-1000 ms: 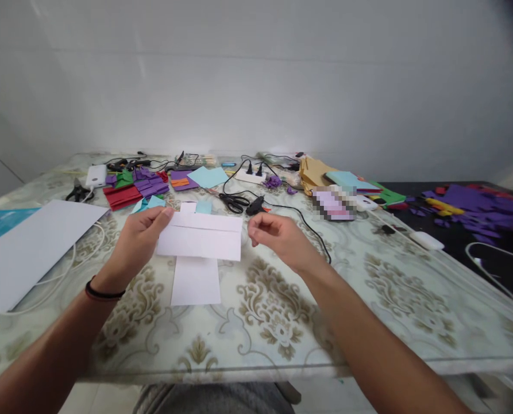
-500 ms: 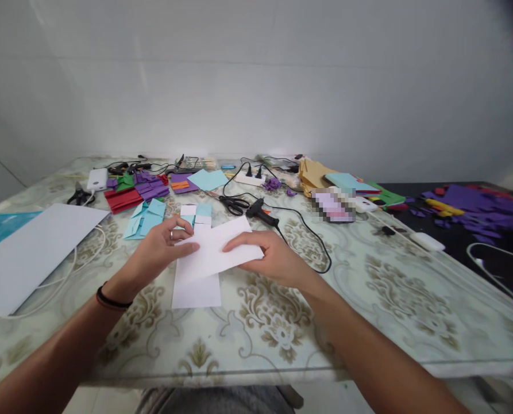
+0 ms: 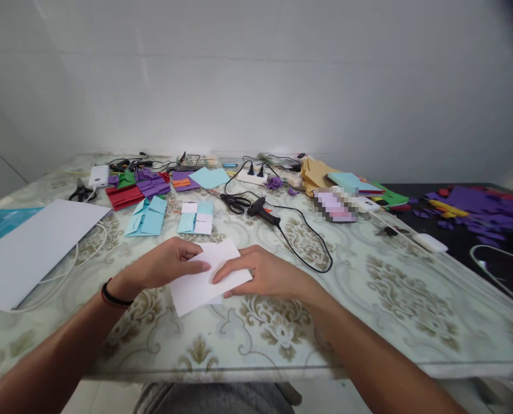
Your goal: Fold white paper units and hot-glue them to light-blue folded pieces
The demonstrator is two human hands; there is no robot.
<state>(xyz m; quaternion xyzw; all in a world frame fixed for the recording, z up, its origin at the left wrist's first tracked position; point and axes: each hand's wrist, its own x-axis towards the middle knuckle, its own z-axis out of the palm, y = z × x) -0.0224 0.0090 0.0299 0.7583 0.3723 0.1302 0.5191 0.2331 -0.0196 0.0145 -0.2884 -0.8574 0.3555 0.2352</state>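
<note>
A white sheet of paper (image 3: 196, 290) is held between my two hands, tilted over the patterned tablecloth. My left hand (image 3: 174, 263) pinches its upper left part, thumb on top. My right hand (image 3: 260, 270) grips the right side, thumb across the face and fingers underneath. Part of another white paper piece (image 3: 215, 300) shows below the sheet, mostly hidden by it. Just beyond my hands lies a square of white and light blue folded paper (image 3: 195, 218). To its left sits a folded light blue paper piece (image 3: 146, 217).
A glue gun (image 3: 263, 211) and black scissors (image 3: 235, 203) lie behind my hands, with a cable looping right. White sheets (image 3: 45, 253) are at the left. A power strip (image 3: 251, 176) stands at the back; purple paper scraps (image 3: 480, 207) cover the black surface at right.
Both hands have brought the sheet nearer to me and turned it. It now covers most of the white piece beneath, and the white and blue square beyond is fully uncovered.
</note>
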